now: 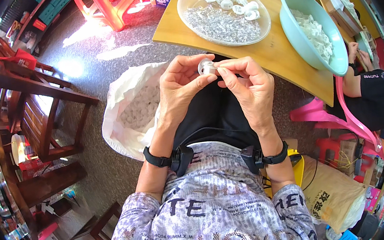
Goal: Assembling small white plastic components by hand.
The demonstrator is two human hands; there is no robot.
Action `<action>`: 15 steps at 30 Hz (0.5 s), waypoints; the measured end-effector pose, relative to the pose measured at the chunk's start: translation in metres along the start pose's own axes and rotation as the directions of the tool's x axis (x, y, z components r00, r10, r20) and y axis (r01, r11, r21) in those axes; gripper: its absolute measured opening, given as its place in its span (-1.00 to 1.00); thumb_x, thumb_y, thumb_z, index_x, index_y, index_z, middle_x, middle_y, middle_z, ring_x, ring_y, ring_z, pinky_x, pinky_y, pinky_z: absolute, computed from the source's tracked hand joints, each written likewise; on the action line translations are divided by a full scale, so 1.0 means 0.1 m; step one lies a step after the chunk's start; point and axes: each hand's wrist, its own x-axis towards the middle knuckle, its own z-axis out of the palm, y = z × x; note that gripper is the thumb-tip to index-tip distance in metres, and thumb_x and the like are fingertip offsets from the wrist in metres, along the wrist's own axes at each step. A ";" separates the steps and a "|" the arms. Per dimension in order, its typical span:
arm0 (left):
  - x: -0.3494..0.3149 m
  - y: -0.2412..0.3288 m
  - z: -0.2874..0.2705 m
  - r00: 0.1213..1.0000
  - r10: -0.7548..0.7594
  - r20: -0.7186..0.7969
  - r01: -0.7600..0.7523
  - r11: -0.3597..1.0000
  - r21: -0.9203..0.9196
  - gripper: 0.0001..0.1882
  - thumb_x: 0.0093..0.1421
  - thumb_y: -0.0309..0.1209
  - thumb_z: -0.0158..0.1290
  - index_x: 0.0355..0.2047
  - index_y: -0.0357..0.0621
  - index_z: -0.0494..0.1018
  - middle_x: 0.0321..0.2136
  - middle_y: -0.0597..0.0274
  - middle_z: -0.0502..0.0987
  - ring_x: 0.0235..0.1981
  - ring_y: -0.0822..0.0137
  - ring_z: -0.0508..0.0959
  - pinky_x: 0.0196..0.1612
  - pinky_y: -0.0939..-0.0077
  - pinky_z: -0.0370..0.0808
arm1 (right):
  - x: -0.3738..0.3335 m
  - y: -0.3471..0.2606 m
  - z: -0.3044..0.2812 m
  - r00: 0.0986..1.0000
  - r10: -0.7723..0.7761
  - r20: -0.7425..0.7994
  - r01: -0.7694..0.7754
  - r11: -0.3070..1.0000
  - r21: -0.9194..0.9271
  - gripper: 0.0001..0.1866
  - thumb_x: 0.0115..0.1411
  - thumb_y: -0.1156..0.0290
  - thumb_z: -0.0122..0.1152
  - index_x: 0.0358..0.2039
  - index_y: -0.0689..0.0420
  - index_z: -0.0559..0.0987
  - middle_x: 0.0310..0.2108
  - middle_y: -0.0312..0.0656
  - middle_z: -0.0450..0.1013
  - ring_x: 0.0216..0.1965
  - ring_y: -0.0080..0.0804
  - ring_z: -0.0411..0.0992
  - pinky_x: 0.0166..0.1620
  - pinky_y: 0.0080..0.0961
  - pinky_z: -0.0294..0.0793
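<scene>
Above my lap, my left hand (177,88) pinches a small round white plastic part (207,67) between thumb and fingers. My right hand (250,85) comes at it from the right, thumb and forefinger closed on a small clear plastic piece (214,68) that touches the part. The fingertips partly cover both, so fine detail is hidden. Beyond my hands, a round clear tray (183,15) on the table holds many tiny clear pieces (224,25) and several white round parts (250,10).
A pale blue basin (292,39) of white pieces stands on the wooden table (265,56). Left of my legs is a white bag (120,132) of small parts. A wooden chair (41,112), red stool (112,6) and pink chair (323,118) stand around. Another person (372,96) sits at the right.
</scene>
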 end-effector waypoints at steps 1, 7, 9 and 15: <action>0.00 0.00 0.00 1.000 -0.005 -0.002 0.005 1.000 -0.006 -0.67 0.05 -0.62 0.20 -0.15 -0.28 0.40 -0.06 0.00 0.49 -0.07 0.37 0.51 0.03 0.49 0.46 | -0.01 0.00 0.00 1.000 -0.004 0.004 0.003 1.000 0.008 -0.93 0.17 0.58 0.18 -0.32 0.29 0.53 -0.33 -0.20 0.54 -0.33 -0.67 0.48 -0.31 -0.72 0.54; 0.01 -0.01 0.01 1.000 0.007 -0.008 -0.007 1.000 0.013 -0.67 0.04 -0.67 0.18 -0.17 -0.27 0.39 -0.06 -0.02 0.49 -0.10 0.38 0.52 0.00 0.50 0.49 | -0.01 0.00 0.01 0.999 -0.052 0.004 0.052 0.998 -0.036 -0.93 0.17 0.57 0.18 -0.33 0.29 0.53 -0.34 -0.19 0.55 -0.34 -0.66 0.48 -0.33 -0.69 0.55; 0.01 -0.02 0.02 1.000 0.015 -0.018 -0.015 0.999 0.037 -0.67 0.02 -0.69 0.18 -0.19 -0.26 0.39 -0.07 -0.05 0.49 -0.12 0.37 0.53 -0.02 0.49 0.50 | -0.01 0.01 0.01 0.998 -0.060 0.000 0.060 0.995 -0.074 -0.93 0.17 0.57 0.19 -0.33 0.29 0.53 -0.35 -0.19 0.55 -0.35 -0.65 0.49 -0.33 -0.69 0.55; 0.00 -0.01 0.02 0.999 0.050 0.001 -0.050 0.997 0.057 -0.66 0.02 -0.70 0.18 -0.18 -0.27 0.40 -0.07 -0.02 0.48 -0.10 0.38 0.51 -0.04 0.52 0.50 | -0.01 -0.03 0.00 1.000 -0.020 -0.008 0.019 0.995 -0.096 -0.93 0.16 0.58 0.19 -0.33 0.28 0.53 -0.36 -0.19 0.55 -0.36 -0.64 0.50 -0.33 -0.66 0.56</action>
